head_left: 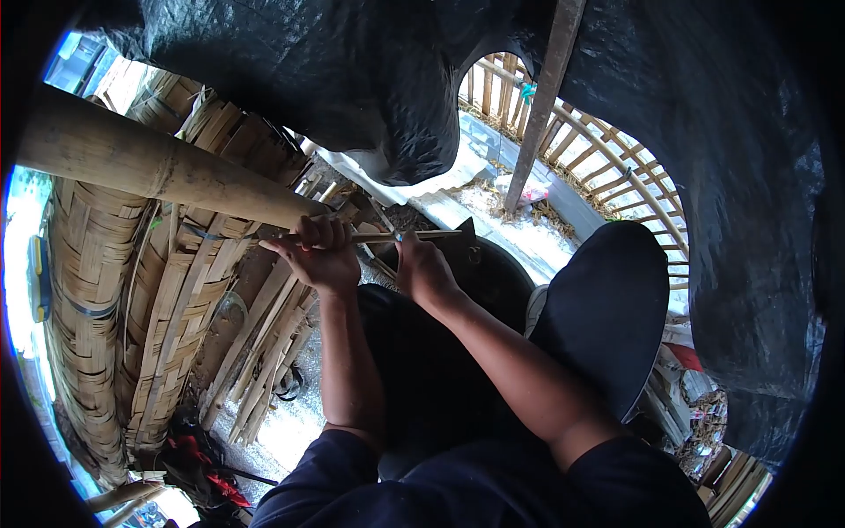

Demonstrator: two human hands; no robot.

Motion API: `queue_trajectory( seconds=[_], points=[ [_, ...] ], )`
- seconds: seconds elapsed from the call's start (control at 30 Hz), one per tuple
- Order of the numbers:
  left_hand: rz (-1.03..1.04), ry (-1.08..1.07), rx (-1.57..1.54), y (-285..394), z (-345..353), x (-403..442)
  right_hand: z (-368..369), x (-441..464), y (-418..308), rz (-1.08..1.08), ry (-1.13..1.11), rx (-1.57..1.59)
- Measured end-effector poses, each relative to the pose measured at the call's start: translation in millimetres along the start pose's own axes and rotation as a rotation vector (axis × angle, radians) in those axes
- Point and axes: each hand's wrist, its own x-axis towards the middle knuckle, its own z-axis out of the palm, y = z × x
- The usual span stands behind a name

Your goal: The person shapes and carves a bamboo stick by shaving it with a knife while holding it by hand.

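Left hand [327, 257]: grip closed round thin, straight, tan bamboo-like strip [437, 234], held crosswise beyond dark-trousered lap [422, 378], probably for steadiness. Right hand [424, 271] meets it mid-length; can't tell exact grip.

A person [458, 502] wears a dark navy shirt [510, 484] with short sleeves [629, 475] at the near edge, and plain black trousers [590, 326], smooth over the rounded right knee [625, 255]; both forearms [519, 370] are bare.
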Motion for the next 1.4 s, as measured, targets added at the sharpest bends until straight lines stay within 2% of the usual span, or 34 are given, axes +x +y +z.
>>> queue_trajectory(
  seconds=[0.33,0.53,0.63,0.93,1.07,1.2,1.33,1.4],
  points=[
    [0.080,0.086,0.047,-9.4,15.9,-7.7,-9.3,-7.0,6.1,-0.093,0.021,-0.104],
    [0.065,0.001,0.018,-13.1,13.3,-3.1,-18.0,-42.0,6.1,-0.157,-0.003,-0.250],
    [-0.022,-0.119,0.022,-8.1,11.5,-4.0,-27.1,-48.9,6.2,-0.137,-0.029,-0.243],
    [-0.112,-0.105,0.057,-11.4,20.9,-1.9,-18.1,-28.3,18.8,-0.151,0.009,-0.166],
    [-0.119,-0.119,0.056,-11.1,23.6,-5.1,-27.6,-12.8,13.3,-0.116,-0.058,-0.155],
    [-0.069,-0.050,-0.005,-11.3,19.7,-9.3,-24.8,-15.2,11.6,-0.190,0.003,-0.132],
    [-0.036,-0.031,0.031,-7.5,14.4,-10.9,-29.0,-41.2,-3.4,-0.103,-0.009,-0.243],
    [-0.047,-0.080,0.024,-4.5,9.6,-4.3,-28.2,-49.7,-4.6,-0.064,-0.086,-0.303]
  ],
)
